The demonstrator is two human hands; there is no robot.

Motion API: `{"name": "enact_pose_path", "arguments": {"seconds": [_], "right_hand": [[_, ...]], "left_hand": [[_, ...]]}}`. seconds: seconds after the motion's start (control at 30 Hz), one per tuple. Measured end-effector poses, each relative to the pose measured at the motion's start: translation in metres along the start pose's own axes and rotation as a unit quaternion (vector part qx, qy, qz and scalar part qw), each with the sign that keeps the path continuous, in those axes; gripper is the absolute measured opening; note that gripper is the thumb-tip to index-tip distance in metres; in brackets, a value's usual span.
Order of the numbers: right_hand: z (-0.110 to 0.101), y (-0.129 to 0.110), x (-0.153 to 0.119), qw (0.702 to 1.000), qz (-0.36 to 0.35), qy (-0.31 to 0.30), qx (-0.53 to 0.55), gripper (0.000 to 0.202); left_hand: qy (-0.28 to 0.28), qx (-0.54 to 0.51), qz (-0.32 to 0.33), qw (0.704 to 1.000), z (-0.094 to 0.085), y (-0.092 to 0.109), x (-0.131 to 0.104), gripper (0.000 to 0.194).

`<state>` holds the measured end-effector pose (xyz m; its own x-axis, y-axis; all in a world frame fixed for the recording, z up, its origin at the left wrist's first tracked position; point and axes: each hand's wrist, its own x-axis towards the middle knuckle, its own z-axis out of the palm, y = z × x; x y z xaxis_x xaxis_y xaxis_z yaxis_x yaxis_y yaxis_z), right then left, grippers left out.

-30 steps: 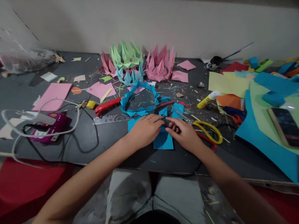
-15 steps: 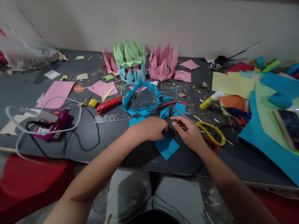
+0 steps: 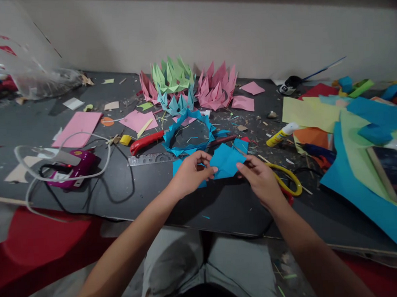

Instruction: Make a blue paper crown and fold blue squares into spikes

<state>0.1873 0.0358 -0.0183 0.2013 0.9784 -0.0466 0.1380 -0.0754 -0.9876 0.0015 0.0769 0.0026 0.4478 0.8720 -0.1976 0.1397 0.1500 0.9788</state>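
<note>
A creased blue paper square (image 3: 227, 160) is held up over the table's front part. My left hand (image 3: 195, 171) pinches its left edge between thumb and fingers. On its right edge, my right hand (image 3: 257, 174) has thumb and fingers closed. Just beyond lies a ring of folded blue paper (image 3: 171, 145). Another blue sheet (image 3: 177, 167) lies partly under my left hand, and a blue piece (image 3: 241, 145) is behind my right fingers. A metal ruler (image 3: 146, 159) and a red-handled tool (image 3: 146, 142) are left of the ring.
Green (image 3: 171, 77) and pink folded-paper crowns (image 3: 217, 90) stand near the wall. Yellow-handled scissors (image 3: 295, 185) and a glue stick (image 3: 281, 135) are on the right, with a phone (image 3: 391, 171) on paper sheets. A purple device (image 3: 75, 170) with cables is left.
The blue square has risen from the table and is now held between both hands. My left hand has shifted left and turned, showing its thumb and fingers.
</note>
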Motion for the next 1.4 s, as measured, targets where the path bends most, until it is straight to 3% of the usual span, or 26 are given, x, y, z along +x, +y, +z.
{"name": "enact_pose_path", "arguments": {"seconds": [0.1, 0.2, 0.3, 0.4, 0.53, 0.63, 0.73, 0.93, 1.17, 1.4], "right_hand": [[0.001, -0.006, 0.002, 0.999, 0.025, -0.017, -0.023, 0.032], [0.0, -0.011, 0.003, 0.994, 0.037, -0.078, -0.066, 0.031], [-0.001, -0.009, 0.002, 0.984, 0.019, -0.121, -0.131, 0.027], [0.002, -0.002, 0.002, 0.964, -0.053, -0.091, -0.244, 0.02], [0.008, 0.006, -0.001, 0.896, -0.186, -0.042, -0.4, 0.014], [0.009, 0.008, -0.005, 0.851, -0.283, -0.058, -0.439, 0.014], [0.006, 0.007, -0.007, 0.823, -0.359, -0.095, -0.43, 0.016], [-0.004, 0.007, -0.003, 0.794, -0.427, -0.15, -0.406, 0.02], [-0.011, 0.011, 0.006, 0.802, -0.423, -0.191, -0.376, 0.023], [-0.012, 0.013, 0.008, 0.801, -0.419, -0.211, -0.372, 0.025]], "left_hand": [[-0.029, 0.019, -0.025, 0.999, 0.004, 0.0, -0.006, 0.028], [0.002, 0.127, 0.013, 0.992, 0.005, 0.004, -0.008, 0.024], [0.054, 0.309, 0.062, 0.948, 0.004, 0.004, -0.009, 0.027], [0.097, 0.459, 0.072, 0.88, 0.007, -0.001, -0.011, 0.022], [0.118, 0.564, 0.103, 0.811, 0.012, -0.011, -0.013, 0.016], [0.112, 0.609, 0.146, 0.771, 0.015, -0.014, -0.015, 0.015], [0.09, 0.629, 0.199, 0.746, 0.015, -0.016, -0.017, 0.015], [0.057, 0.625, 0.283, 0.725, 0.009, -0.025, -0.021, 0.014], [0.016, 0.594, 0.358, 0.721, 0.001, -0.028, -0.018, 0.015], [-0.005, 0.592, 0.375, 0.713, -0.001, -0.028, -0.017, 0.015]]}}
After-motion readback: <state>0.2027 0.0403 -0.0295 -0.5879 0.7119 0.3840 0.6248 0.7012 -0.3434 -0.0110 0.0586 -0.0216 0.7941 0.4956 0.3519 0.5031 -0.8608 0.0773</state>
